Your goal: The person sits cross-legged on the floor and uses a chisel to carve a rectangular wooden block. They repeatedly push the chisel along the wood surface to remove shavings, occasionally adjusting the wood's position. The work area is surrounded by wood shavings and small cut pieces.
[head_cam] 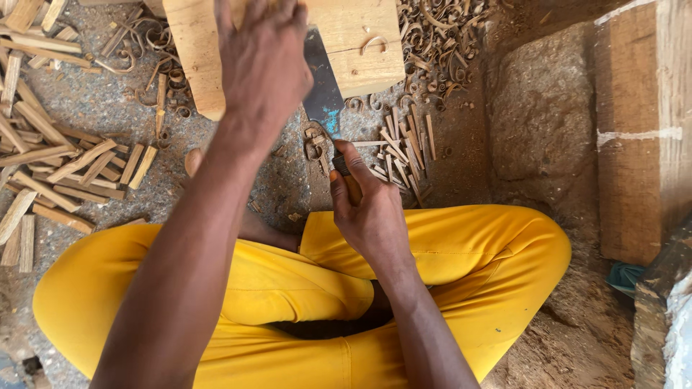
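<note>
The head view looks straight down on a person sitting cross-legged in bright yellow trousers [461, 252] on a gritty ground. The left hand [263, 68] lies spread over the top of a pale, squared wooden block [360, 43], fingers curled over its far edge, pressing it in place. The right hand [371, 212] is wrapped tight around the wooden handle of a broad, dark steel blade [322, 86], whose flat rises from the fist and leans against the near face of the block, close below the left wrist. The two hands are well apart, each clamped on its own thing.

To the left lies a loose heap of short split wooden sticks [65, 166]; a smaller bundle of thin splints [404, 151] sits just right of the blade. Curled wood shavings [440, 36] pile up beyond the block. A rough stone slab [540, 108] and a thick upright timber plank [638, 137] stand at the right.

The risk, as I judge it, lies in how near the blade runs to the holding hand: if the block shifts on the uneven ground or the edge skates off the grain, the steel could travel toward the left wrist or fingers. A slip downward would bring it toward the folded legs. Loose shavings under the block could let it slide.
</note>
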